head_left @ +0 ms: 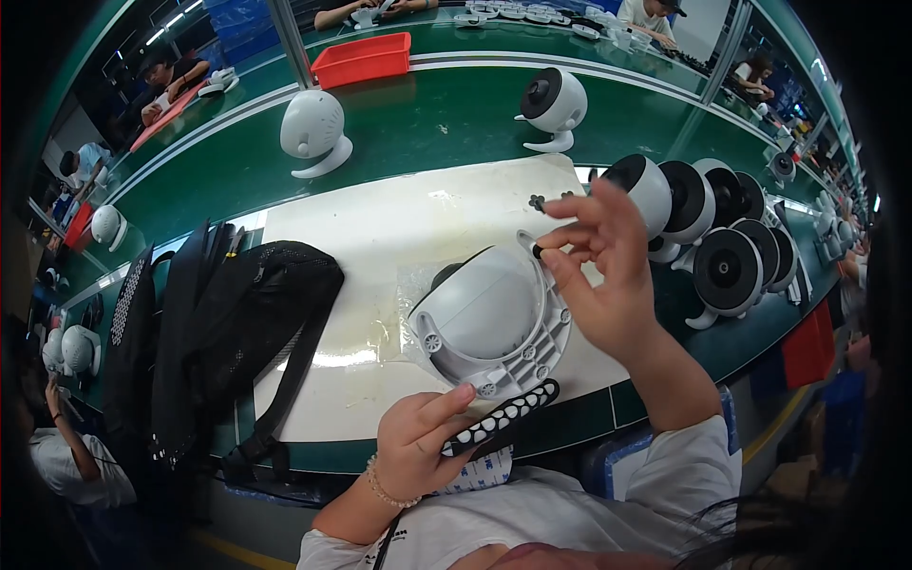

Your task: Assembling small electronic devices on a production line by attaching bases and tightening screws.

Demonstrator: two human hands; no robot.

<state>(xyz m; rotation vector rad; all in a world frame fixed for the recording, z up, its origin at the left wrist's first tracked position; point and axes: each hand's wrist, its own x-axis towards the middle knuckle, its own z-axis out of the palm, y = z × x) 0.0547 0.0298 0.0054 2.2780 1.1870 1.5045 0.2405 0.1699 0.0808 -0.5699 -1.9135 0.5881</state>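
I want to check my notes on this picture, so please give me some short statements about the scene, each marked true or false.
1. The left hand holds a black strip with white dots. True.
2. The right hand is beside the white housing. True.
3. The black mesh bag lies right of the white housing. False: the black mesh bag lies left of it.
4. The tray near the picture's top is blue. False: the tray is red.

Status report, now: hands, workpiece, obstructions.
Left hand holding black strip with white ovals. Right hand pinching small black piece at white stand. Round white unit on mat; black mesh bag to its left.
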